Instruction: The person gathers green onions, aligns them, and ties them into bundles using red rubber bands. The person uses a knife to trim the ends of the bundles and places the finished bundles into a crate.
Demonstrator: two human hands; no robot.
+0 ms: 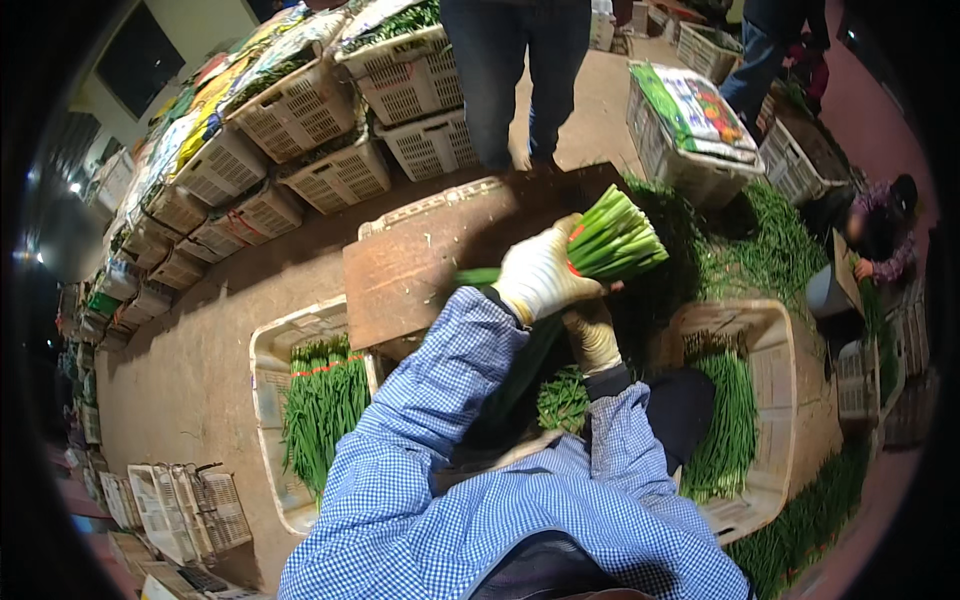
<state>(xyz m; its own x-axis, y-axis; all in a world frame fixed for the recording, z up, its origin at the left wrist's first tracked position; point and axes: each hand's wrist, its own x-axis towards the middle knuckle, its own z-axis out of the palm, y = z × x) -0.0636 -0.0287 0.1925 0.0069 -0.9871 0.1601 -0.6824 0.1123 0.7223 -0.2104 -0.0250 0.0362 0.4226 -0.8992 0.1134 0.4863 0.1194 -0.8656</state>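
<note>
My left hand (536,274), in a white knitted glove, grips a bunch of green chives (611,236) tied with a red band. The pale cut ends point up and to the right; the leaves trail left below the hand. My right hand (596,337), also gloved, is just below the bunch, its fingers mostly hidden. Beneath the bunch lies a worn brown board (405,277). Banded chive bunches (322,405) fill part of a plastic crate (262,390) on my left. On my right, more chives (724,420) lie in another crate (784,397).
A person in dark trousers (491,82) stands beyond the board. Stacked crates (334,176) line the far left. Loose greens (780,240) cover the floor at right, near a sack-topped crate (675,172). Another person (885,232) works at the far right. Empty-looking crates (180,510) stand at lower left.
</note>
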